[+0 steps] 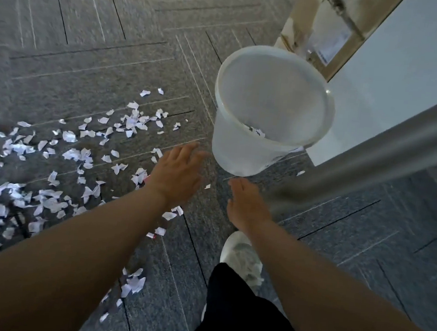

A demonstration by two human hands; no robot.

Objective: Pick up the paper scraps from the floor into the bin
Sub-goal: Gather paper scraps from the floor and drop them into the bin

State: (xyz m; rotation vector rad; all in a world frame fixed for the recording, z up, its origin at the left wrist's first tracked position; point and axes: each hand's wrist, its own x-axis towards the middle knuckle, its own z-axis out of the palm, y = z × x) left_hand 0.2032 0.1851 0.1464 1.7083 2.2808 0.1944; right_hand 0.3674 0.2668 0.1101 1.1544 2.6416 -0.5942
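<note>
Both hands, left [176, 173] and right [245, 207], reach out empty, fingers loose, toward the bin [240, 154]. The scraps [49, 169] lie strewn across the floor [91, 30] to the left. A hasty nudge could tip the light bin, spilling its few pieces.

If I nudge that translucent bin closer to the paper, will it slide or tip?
It will probably slide easily: the bin looks like thin plastic and holds only a few scraps, so it is likely light. It may tip if pushed near the rim, being tall and narrower at the base.
</note>
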